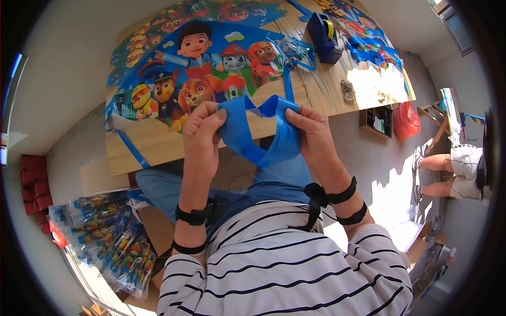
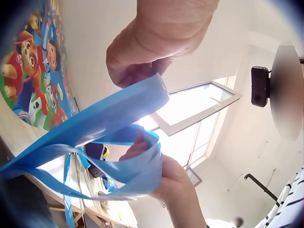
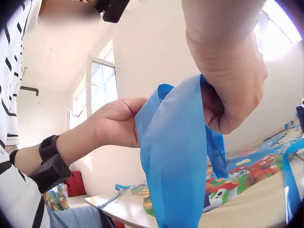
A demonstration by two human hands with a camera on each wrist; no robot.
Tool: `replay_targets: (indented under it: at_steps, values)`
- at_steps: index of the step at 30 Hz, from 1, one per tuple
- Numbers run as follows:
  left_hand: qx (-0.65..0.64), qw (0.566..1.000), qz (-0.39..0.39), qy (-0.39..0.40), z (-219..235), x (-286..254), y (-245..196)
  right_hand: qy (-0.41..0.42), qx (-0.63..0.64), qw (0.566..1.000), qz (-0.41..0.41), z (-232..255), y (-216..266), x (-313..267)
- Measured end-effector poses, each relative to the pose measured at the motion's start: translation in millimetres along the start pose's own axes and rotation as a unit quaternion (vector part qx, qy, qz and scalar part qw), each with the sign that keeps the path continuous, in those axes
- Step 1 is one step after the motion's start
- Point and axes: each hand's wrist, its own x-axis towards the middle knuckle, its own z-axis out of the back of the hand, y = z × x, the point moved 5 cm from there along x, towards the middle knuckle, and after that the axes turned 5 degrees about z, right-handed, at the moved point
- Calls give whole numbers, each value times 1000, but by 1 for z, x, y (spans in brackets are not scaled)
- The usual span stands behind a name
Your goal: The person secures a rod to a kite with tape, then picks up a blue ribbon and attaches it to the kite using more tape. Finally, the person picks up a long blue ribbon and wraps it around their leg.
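A wide, glossy blue ribbon (image 1: pixel 240 134) hangs in loops between the two hands, above the near edge of the table. My left hand (image 1: pixel 203 124) pinches one side of it between thumb and fingers. On the other side my right hand (image 1: pixel 311 124) pinches the ribbon the same way, with several layers gathered under the thumb. Seen from the left wrist, the ribbon (image 2: pixel 109 111) bends in a flat band with thinner loops below. In the right wrist view a broad length of ribbon (image 3: pixel 173 147) drops from the fingers. Behind the hands lies a printed cartoon kite sheet (image 1: pixel 195 79) on the table.
A dark tape dispenser (image 1: pixel 322 39) stands on the wooden table (image 1: pixel 327 105), beside thin rods (image 1: pixel 295 23) and a coil of string (image 1: pixel 348 89). Packaged kites (image 1: pixel 113 237) lie at lower left. A red bag (image 1: pixel 407 121) and another person's legs (image 1: pixel 440 163) are at right.
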Motion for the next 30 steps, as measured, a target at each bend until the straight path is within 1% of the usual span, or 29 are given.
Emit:
replay_targets:
  at_steps: [1, 2, 3, 5, 6, 7, 10, 12, 14, 15, 18, 21, 24, 27, 30]
  values:
    - [-11, 999, -27, -18, 10, 1, -17, -12, -2, 1000, -6, 10, -3, -1]
    - [-10, 996, -63, -57, 27, 1, -35, -25, -4, 1000, -14, 21, -7, -5]
    - [-21, 987, -106, -121, 43, -2, -54, -48, -8, 999, -19, 38, -16, -6]
    - [-10, 963, -195, -186, 103, -6, -89, -92, -16, 995, -30, 78, -36, -11]
    - [10, 952, -223, -211, 123, -13, -106, -107, 1, 993, -58, 92, -41, -20]
    - [29, 938, -251, -236, 141, -23, -123, -142, 6, 988, -68, 109, -46, -30]
    - [25, 913, -278, -298, 209, -47, -164, -242, 9, 965, -99, 159, -66, -64]
    - [12, 896, -300, -327, 245, -60, -184, -304, -9, 945, -121, 190, -76, -89]
    - [17, 877, -311, -365, 276, -70, -202, -349, -14, 928, -127, 217, -85, -113]
    - [18, 868, -317, -382, 285, -75, -208, -371, -16, 920, -128, 229, -88, -123]
    - [25, 852, -332, -404, 292, -82, -219, -428, -1, 892, -144, 265, -99, -148]
    - [20, 863, -339, -373, 304, -81, -225, -474, 21, 861, -184, 293, -114, -164]
    - [18, 869, -329, -368, 295, -75, -217, -494, 81, 840, -210, 314, -137, -173]
    - [16, 888, -329, -322, 290, -69, -213, -489, 138, 831, -225, 334, -158, -177]
    - [19, 888, -322, -327, 280, -68, -209, -485, 158, 829, -231, 343, -165, -179]
